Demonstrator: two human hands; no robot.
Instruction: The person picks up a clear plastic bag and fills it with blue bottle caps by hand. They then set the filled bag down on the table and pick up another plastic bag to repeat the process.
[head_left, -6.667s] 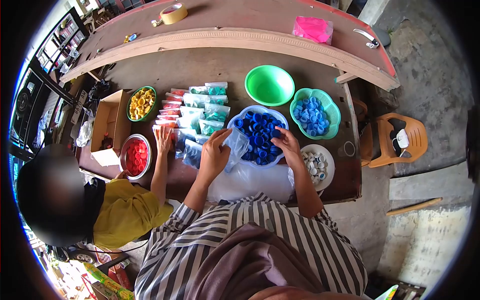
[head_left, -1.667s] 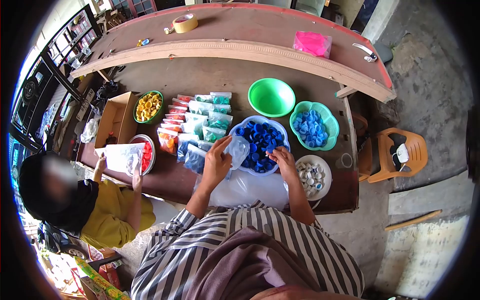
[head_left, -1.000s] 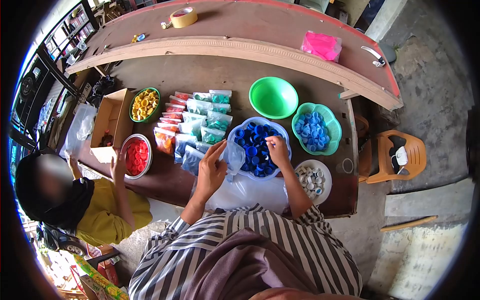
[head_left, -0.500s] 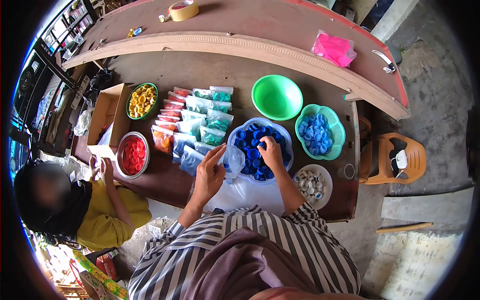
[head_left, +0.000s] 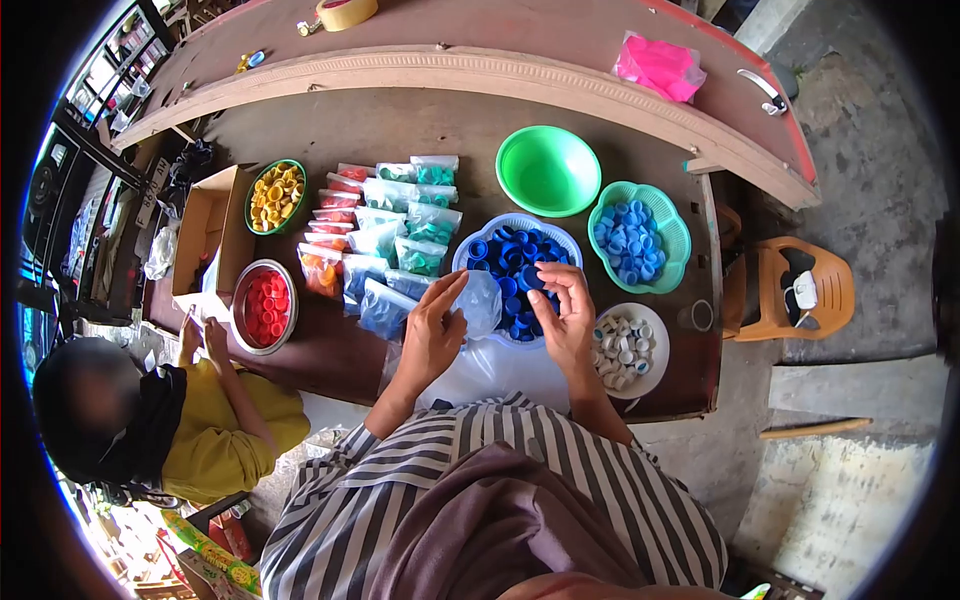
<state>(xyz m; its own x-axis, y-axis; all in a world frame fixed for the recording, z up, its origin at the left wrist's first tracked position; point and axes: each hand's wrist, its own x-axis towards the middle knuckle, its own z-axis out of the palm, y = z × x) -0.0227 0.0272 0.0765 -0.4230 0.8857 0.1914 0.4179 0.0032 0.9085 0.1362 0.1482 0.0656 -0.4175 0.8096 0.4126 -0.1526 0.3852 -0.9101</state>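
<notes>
My left hand (head_left: 432,335) is closed on the edge of a small clear plastic bag (head_left: 482,303), which hangs over the near left rim of a pale blue basket (head_left: 463,250). Dark blue bottle caps (head_left: 510,248) fill that basket. Over its right side, my right hand (head_left: 568,325) pinches one dark blue bottle cap (head_left: 531,277) between thumb and fingers. Left of the basket lie rows of packed bags (head_left: 378,238) holding red, orange, green and blue caps. A clear plastic sheet or larger bag (head_left: 470,375) lies in front of me.
Nearby stand a green basin (head_left: 545,200), a basket of light blue caps (head_left: 680,265), a bowl of white caps (head_left: 662,350), a bowl of red caps (head_left: 291,290), yellow caps (head_left: 275,198) and a cardboard box (head_left: 240,235). Another person (head_left: 225,430) works at left.
My right hand has lifted from among the dark blue caps and drawn nearer me, with a cap in its fingers. My left hand keeps the bag. The view has tilted slightly.
</notes>
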